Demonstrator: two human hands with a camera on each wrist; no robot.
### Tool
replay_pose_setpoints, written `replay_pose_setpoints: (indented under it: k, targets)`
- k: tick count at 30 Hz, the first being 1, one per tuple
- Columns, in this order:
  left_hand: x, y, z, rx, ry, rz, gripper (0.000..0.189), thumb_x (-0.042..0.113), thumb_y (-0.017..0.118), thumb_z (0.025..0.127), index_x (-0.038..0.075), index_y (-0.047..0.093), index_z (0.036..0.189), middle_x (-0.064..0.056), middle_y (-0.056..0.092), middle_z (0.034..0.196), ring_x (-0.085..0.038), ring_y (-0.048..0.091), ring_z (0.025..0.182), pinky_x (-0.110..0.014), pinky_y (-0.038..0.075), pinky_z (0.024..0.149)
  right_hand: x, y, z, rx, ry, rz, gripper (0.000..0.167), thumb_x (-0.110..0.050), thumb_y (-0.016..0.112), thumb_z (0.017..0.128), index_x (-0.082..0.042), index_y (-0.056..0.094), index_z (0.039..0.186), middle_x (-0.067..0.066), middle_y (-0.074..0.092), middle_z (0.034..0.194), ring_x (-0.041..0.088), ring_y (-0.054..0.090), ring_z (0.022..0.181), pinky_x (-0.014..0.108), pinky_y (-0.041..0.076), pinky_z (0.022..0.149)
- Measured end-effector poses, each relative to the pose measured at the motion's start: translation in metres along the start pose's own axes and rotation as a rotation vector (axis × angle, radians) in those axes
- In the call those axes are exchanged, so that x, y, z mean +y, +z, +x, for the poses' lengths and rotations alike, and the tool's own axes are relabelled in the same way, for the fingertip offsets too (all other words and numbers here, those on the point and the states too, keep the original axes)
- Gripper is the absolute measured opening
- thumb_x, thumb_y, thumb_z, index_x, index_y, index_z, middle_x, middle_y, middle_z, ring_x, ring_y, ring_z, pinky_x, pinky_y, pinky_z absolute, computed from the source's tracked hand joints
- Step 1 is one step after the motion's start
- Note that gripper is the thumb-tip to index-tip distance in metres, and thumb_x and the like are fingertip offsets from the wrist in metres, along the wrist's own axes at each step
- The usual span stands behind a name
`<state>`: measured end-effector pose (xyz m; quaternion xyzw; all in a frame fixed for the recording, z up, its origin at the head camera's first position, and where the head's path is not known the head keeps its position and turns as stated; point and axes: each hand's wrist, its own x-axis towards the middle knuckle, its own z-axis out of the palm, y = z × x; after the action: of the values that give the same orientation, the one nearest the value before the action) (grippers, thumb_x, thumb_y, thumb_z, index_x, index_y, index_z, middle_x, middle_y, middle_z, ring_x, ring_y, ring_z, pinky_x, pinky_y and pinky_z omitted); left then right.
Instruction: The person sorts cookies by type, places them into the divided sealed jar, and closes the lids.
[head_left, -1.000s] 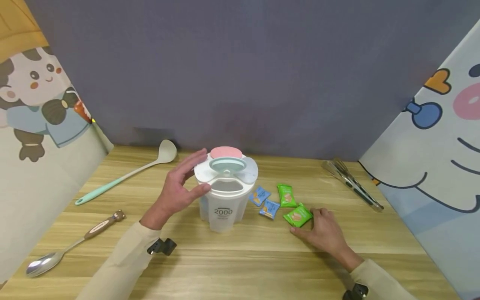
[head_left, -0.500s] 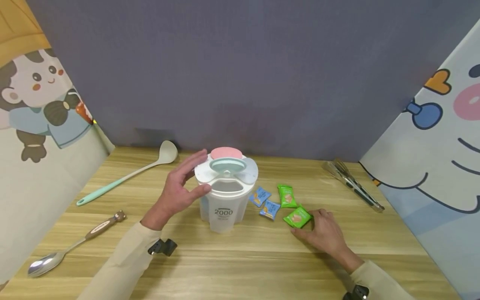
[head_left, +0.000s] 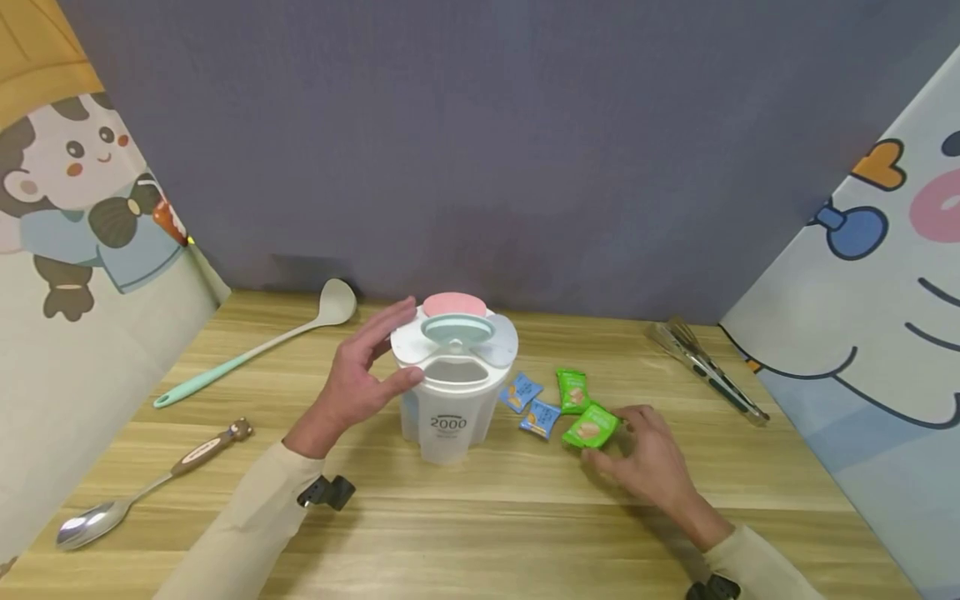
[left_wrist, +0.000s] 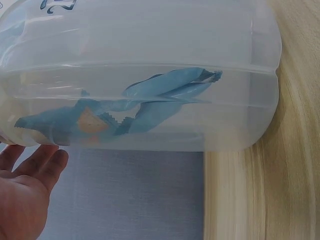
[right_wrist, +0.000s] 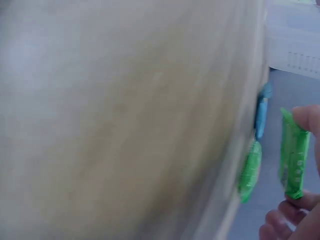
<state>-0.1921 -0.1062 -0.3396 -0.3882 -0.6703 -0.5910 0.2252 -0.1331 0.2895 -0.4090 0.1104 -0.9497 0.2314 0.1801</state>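
Note:
A clear plastic storage container [head_left: 448, 429] marked 2000 stands upright, its white lid carrying pink, mint and pale flaps. The mint flap [head_left: 457, 330] is raised, leaving one lid opening uncovered. My left hand [head_left: 356, 383] holds the container's upper left side, thumb in front and fingers behind. Blue snack packets [left_wrist: 167, 97] show through its wall in the left wrist view. Between thumb and fingers, my right hand [head_left: 648, 458] pinches a green snack packet [head_left: 590, 427], held just off the table in the right wrist view [right_wrist: 294, 155]. Another green packet [head_left: 573, 390] and two blue packets [head_left: 540, 418] lie alongside.
On the left lie a mint-handled ladle [head_left: 277, 342] and a metal spoon [head_left: 142, 493] with a brown bear handle. Tongs [head_left: 708, 371] and a whisk [head_left: 678, 332] lie at the right. A grey partition [head_left: 480, 150] rises behind the wooden table [head_left: 450, 533].
The right hand has taken the nearer green packet between its fingers and raised it slightly, tilting it towards the container. My left hand stays on the container.

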Motion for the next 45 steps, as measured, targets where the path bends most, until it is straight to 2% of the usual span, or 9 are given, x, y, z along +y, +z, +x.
replay_pose_setpoints:
  k: [5, 12, 16, 21, 24, 27, 31, 39, 45]
  targets:
    - [0.001, 0.0, 0.0, -0.003, -0.008, 0.001, 0.077, 0.046, 0.07, 0.082, -0.007, 0.047, 0.133, -0.02, 0.04, 0.142, -0.033, 0.038, 0.129, -0.034, 0.042, 0.1, -0.009, -0.006, 0.012, 0.103, -0.107, 0.129, 0.064, -0.029, 0.09, 0.061, 0.001, 0.062, 0.109, 0.011, 0.056, 0.106, 0.027, 0.053, 0.086, 0.04, 0.049, 0.066]
    - [0.001, 0.0, 0.0, -0.009, -0.022, -0.002, 0.076, 0.046, 0.07, 0.082, -0.006, 0.047, 0.134, -0.019, 0.04, 0.143, -0.032, 0.038, 0.13, -0.035, 0.042, 0.1, -0.04, -0.019, 0.031, 0.237, -0.265, 0.248, 0.069, -0.018, 0.089, 0.055, -0.004, 0.062, 0.117, 0.006, 0.057, 0.11, 0.024, 0.052, 0.087, 0.032, 0.045, 0.06]
    - [0.0, 0.0, 0.0, -0.005, -0.02, 0.0, 0.077, 0.046, 0.07, 0.082, -0.006, 0.047, 0.134, -0.019, 0.04, 0.142, -0.032, 0.038, 0.13, -0.034, 0.042, 0.1, -0.066, -0.026, 0.045, 0.291, -0.365, 0.339, 0.068, -0.022, 0.089, 0.055, -0.001, 0.063, 0.115, 0.01, 0.059, 0.105, 0.021, 0.052, 0.084, 0.028, 0.042, 0.059]
    - [0.004, 0.001, 0.0, 0.0, -0.013, 0.017, 0.079, 0.047, 0.07, 0.082, -0.01, 0.047, 0.131, -0.024, 0.041, 0.14, -0.036, 0.038, 0.128, -0.035, 0.043, 0.099, -0.111, -0.039, 0.063, 0.355, -0.526, 0.487, 0.065, -0.036, 0.083, 0.066, 0.01, 0.062, 0.107, 0.021, 0.057, 0.093, 0.022, 0.05, 0.077, 0.026, 0.039, 0.056]
    - [0.014, 0.002, 0.003, 0.003, -0.007, 0.024, 0.08, 0.046, 0.069, 0.083, -0.016, 0.046, 0.128, -0.031, 0.04, 0.137, -0.043, 0.039, 0.126, -0.037, 0.044, 0.098, -0.137, -0.044, 0.071, 0.362, -0.604, 0.562, 0.067, -0.041, 0.078, 0.074, 0.015, 0.06, 0.105, 0.023, 0.055, 0.087, 0.023, 0.048, 0.068, 0.028, 0.037, 0.049]
    - [0.026, 0.003, 0.005, 0.001, -0.01, 0.026, 0.081, 0.045, 0.069, 0.084, -0.021, 0.045, 0.125, -0.037, 0.039, 0.134, -0.049, 0.038, 0.123, -0.037, 0.044, 0.097, -0.151, -0.043, 0.076, 0.352, -0.661, 0.629, 0.065, -0.039, 0.077, 0.077, 0.017, 0.059, 0.105, 0.021, 0.054, 0.084, 0.022, 0.044, 0.063, 0.028, 0.036, 0.045]
    - [0.035, 0.004, 0.008, -0.003, -0.03, 0.037, 0.083, 0.047, 0.067, 0.084, -0.021, 0.044, 0.124, -0.038, 0.039, 0.133, -0.049, 0.038, 0.122, -0.037, 0.044, 0.098, -0.158, -0.037, 0.083, 0.362, -0.711, 0.664, 0.064, -0.037, 0.076, 0.078, 0.017, 0.057, 0.108, 0.017, 0.054, 0.082, 0.019, 0.043, 0.062, 0.026, 0.035, 0.044]
    - [0.034, 0.004, 0.008, -0.007, -0.027, 0.034, 0.082, 0.046, 0.068, 0.084, -0.021, 0.044, 0.125, -0.037, 0.038, 0.134, -0.048, 0.039, 0.122, -0.042, 0.044, 0.097, -0.166, -0.032, 0.091, 0.327, -0.75, 0.706, 0.067, -0.035, 0.076, 0.08, 0.019, 0.053, 0.113, 0.013, 0.053, 0.076, 0.023, 0.046, 0.062, 0.025, 0.04, 0.048]
    - [0.028, 0.003, 0.007, -0.008, -0.019, 0.027, 0.081, 0.046, 0.069, 0.084, -0.019, 0.045, 0.126, -0.035, 0.039, 0.135, -0.046, 0.039, 0.123, -0.04, 0.044, 0.097, -0.151, -0.018, 0.099, 0.351, -0.744, 0.674, 0.073, -0.039, 0.078, 0.076, 0.017, 0.054, 0.117, 0.018, 0.061, 0.093, 0.024, 0.052, 0.074, 0.027, 0.047, 0.061]
